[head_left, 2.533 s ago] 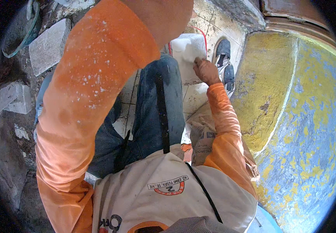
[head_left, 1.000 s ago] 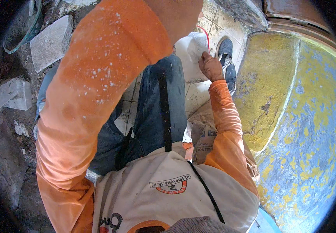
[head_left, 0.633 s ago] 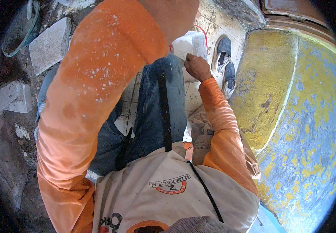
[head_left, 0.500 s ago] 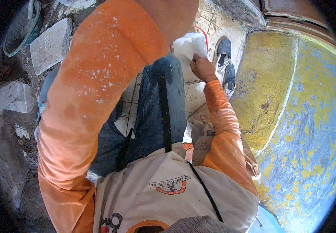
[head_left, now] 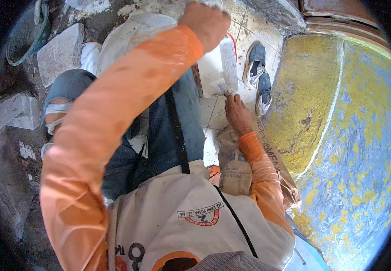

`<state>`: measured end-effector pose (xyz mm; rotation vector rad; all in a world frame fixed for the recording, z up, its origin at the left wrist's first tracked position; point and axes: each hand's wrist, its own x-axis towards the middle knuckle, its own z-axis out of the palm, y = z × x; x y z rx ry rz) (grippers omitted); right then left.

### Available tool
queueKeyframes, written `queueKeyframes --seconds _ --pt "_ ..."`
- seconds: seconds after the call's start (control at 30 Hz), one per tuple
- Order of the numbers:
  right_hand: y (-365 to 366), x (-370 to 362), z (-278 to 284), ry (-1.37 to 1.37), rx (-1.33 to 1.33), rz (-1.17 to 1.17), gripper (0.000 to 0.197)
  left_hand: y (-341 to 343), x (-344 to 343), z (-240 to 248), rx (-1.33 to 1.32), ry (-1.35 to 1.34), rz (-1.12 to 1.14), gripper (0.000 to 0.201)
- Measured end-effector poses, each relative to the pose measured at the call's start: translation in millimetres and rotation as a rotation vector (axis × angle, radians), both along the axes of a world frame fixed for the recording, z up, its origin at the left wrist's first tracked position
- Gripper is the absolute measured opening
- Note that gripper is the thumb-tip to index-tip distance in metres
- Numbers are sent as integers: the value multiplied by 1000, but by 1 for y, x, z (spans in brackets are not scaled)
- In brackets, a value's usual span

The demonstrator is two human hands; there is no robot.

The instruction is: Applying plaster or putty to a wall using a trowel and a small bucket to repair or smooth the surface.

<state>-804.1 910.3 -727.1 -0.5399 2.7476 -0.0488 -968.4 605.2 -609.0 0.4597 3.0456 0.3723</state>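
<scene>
My left arm reaches across to the top of the view. The left hand [head_left: 204, 25] is closed there, with a bit of something whitish at its far side, too cut off to name. My right hand [head_left: 238, 113] is closed, fingertips pinched on a small brush [head_left: 222, 86] with pale, whitish bristles. The bristles lie against the near end of a white, box-shaped thing [head_left: 211, 67] on the tiles. A thin red curved edge or wire [head_left: 234, 41] shows at its far right side.
Dark slip-on shoes [head_left: 258, 58] stand right of the white thing. A brown paper sack [head_left: 236, 169] lies under my right forearm. On the right rises a yellow and blue patchy wall [head_left: 313, 99]. Pale blocks [head_left: 62, 52] and a dark bucket [head_left: 28, 36] lie at left.
My left arm has swung lower and away, bringing the left hand and my left knee into view. The right hand has drawn back toward me along the white thing.
</scene>
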Motion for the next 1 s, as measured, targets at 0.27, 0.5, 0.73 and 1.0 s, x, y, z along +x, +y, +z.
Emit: queueKeyframes --seconds 0.27,0.5,0.73,1.0 --pt "15 35 -13 -91 -5 -155 50 72 1 -135 -207 -270 -65 27" --pt "33 46 -3 -176 -26 -218 52 48 5 -163 -95 -142 11 25" --pt "67 61 9 -37 -103 -167 36 41 3 -163 4 -201 16 18" --pt "94 63 40 32 -277 -341 41 31 4 -164 139 138 142 27"
